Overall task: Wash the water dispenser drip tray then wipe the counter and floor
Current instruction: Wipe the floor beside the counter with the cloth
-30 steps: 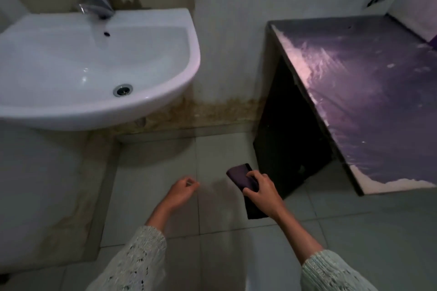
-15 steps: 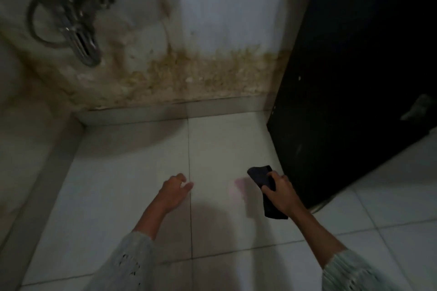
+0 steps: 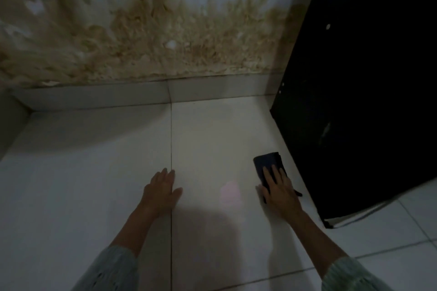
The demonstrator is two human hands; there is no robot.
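Note:
A dark folded cloth (image 3: 267, 163) lies flat on the white tiled floor (image 3: 208, 139), close to the black side of the counter cabinet (image 3: 354, 92). My right hand (image 3: 280, 190) presses on the cloth with straight fingers, covering its near half. My left hand (image 3: 162, 190) rests flat on the floor tiles to the left, fingers straight, holding nothing. The drip tray and the counter top are out of view.
A stained, peeling wall (image 3: 151, 38) with a grey skirting strip (image 3: 99, 97) closes off the floor at the back. The black cabinet stands on the right. A wall corner sits at the far left (image 3: 11, 120). Open tiles lie between my hands.
The view has dropped close to the floor; the sink and pipes have left the frame. Both hands went down onto the tiles, and the right now presses the cloth flat.

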